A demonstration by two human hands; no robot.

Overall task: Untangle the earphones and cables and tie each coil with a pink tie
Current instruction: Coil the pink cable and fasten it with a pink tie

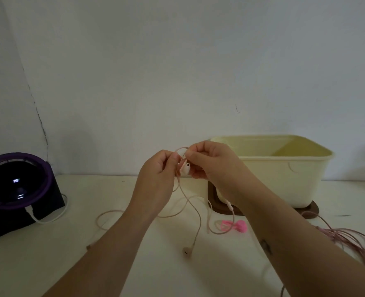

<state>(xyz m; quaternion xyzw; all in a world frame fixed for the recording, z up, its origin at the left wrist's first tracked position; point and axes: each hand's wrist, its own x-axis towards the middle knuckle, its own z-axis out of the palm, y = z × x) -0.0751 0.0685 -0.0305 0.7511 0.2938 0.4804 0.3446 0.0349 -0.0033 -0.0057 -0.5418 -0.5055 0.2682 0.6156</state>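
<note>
Pale pink earphones hang between my hands above the white table (48,264). My left hand (155,181) pinches the earphone cable (195,213) near its top. My right hand (213,166) pinches the same cable close by, and one earbud (185,168) sticks out between the two hands. The other earbud (187,251) lies on the table below, with loops of the cable trailing left and right. A pink tie (234,226) shaped like a bow lies on the table under my right forearm. A tangled pink cable (348,239) lies at the right edge.
A cream plastic bin (284,174) stands on a brown lid (222,209) behind my right hand. A black and purple fan (16,189) with a white cord (48,220) sits at the far left against the white wall.
</note>
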